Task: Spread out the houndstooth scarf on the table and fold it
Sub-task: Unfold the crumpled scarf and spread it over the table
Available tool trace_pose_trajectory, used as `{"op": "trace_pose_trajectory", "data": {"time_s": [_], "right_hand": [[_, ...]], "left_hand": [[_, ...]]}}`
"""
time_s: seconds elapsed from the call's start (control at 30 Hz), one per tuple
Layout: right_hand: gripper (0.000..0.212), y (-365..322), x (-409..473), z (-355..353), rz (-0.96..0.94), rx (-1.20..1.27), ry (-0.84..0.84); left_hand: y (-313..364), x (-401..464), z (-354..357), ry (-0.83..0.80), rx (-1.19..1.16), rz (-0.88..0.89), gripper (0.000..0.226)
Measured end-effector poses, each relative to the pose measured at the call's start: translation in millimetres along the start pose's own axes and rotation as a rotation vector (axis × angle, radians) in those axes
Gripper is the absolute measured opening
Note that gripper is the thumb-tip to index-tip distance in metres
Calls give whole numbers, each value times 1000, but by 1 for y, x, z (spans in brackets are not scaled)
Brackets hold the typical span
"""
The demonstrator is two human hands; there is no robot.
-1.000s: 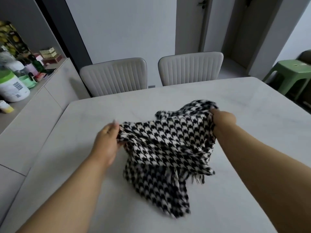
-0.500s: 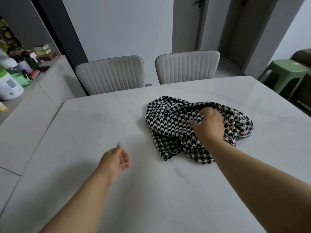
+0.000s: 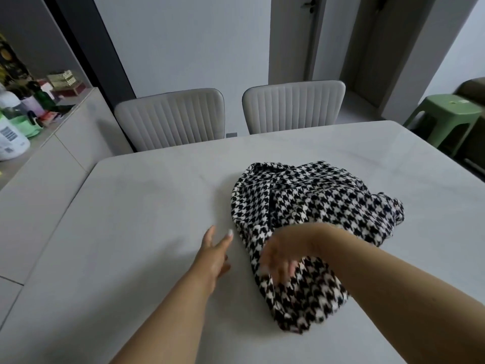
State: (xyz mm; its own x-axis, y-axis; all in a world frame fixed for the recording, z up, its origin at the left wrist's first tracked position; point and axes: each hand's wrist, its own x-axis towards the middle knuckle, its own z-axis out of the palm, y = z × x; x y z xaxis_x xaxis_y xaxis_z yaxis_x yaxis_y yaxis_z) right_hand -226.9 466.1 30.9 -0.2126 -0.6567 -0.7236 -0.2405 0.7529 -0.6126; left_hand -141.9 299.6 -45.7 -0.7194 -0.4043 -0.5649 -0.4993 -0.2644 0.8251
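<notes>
Black-and-white houndstooth scarf [image 3: 309, 227] lies bunched in a loose heap on the pale grey table [image 3: 131, 232], right of centre, w/ folds piled up and one lobe trailing toward the near edge. Head view, only view avail.: right hand [image 3: 279, 261] is bent down at the wrist over the near part of the heap, fingers pointing down into the fabric; it is motion-blurred, so cannot tell whether they pinch the cloth or only touch it. Right forearm crosses in front of the scarf and hides a strip of its mid section. Left hand [image 3: 214, 254] is just beside the scarf's left edge, apart from it, fingers straight and relaxed, holding nothing; whether the palm touches the tabletop cannot be told. Surroundings: two light ribbed chairs, left chair [image 3: 170, 118] and right chair [image 3: 292, 106], stand at the table's far side. Sideboard [image 3: 60, 151] runs along the left, carrying a white bottle [image 3: 10, 140] w/ barcode label, a green bottle [image 3: 43, 97] and small boxes, details too small to read. Green stool [image 3: 446, 119] stands at far right, off the table. Closed door [image 3: 291, 38] is behind the chairs.
</notes>
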Motion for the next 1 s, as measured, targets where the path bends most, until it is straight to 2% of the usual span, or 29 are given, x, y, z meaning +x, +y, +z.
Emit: {"op": "trace_pose_trajectory", "data": {"time_s": [0.07,0.13,0.2,0.23,0.3,0.33,0.37,0.4,0.47,0.53,0.57,0.6,0.67,0.73,0.77,0.8,0.87,0.9,0.93,1.0], "right_hand": [[30,-2,9,-14,-31,167,393],[46,3,22,-29,7,175,736],[65,11,35,-32,111,169,806],[75,14,41,-29,160,207,778],[85,20,53,-20,224,205,704],[79,25,58,-14,235,143,685],[66,29,61,-8,219,74,678],[53,32,62,-1,181,9,667],[36,29,56,10,107,-25,555],[15,16,46,21,11,-109,329],[10,8,41,27,-18,-157,188],[15,1,37,33,-36,-193,47],[21,-12,31,44,0,-83,-262],[15,-19,25,44,-7,38,-426],[16,-22,23,38,-54,84,-371],[20,-24,23,32,-104,156,-203],[21,-19,30,14,-148,353,291],[18,-13,37,5,-160,376,508],[18,-7,43,-3,-152,341,653],[39,7,52,-13,-62,224,728]], "left_hand": [[-8,1,11,-125,-37,-10,72],[-18,-1,27,-236,-88,9,64],[-23,-9,39,-268,-1,-6,47],[-23,-16,41,-316,53,-32,37],[-22,-27,36,-526,76,-108,21],[-21,-31,31,-616,76,-138,15],[-19,-33,27,-640,90,-158,13],[-16,-32,22,-596,100,-156,13],[-11,-22,12,-359,60,-78,12],[0,-8,0,-106,-24,35,11],[5,0,-7,-8,-3,92,13],[10,5,-13,67,66,139,19],[12,16,-22,135,212,192,40],[8,16,-21,111,278,197,59],[5,15,-17,78,287,191,67],[0,14,-12,40,276,176,74],[-9,15,-4,-15,238,134,85],[-14,15,0,-32,237,106,85],[-19,14,3,-42,231,83,80],[-29,15,7,-59,233,70,48]]}}
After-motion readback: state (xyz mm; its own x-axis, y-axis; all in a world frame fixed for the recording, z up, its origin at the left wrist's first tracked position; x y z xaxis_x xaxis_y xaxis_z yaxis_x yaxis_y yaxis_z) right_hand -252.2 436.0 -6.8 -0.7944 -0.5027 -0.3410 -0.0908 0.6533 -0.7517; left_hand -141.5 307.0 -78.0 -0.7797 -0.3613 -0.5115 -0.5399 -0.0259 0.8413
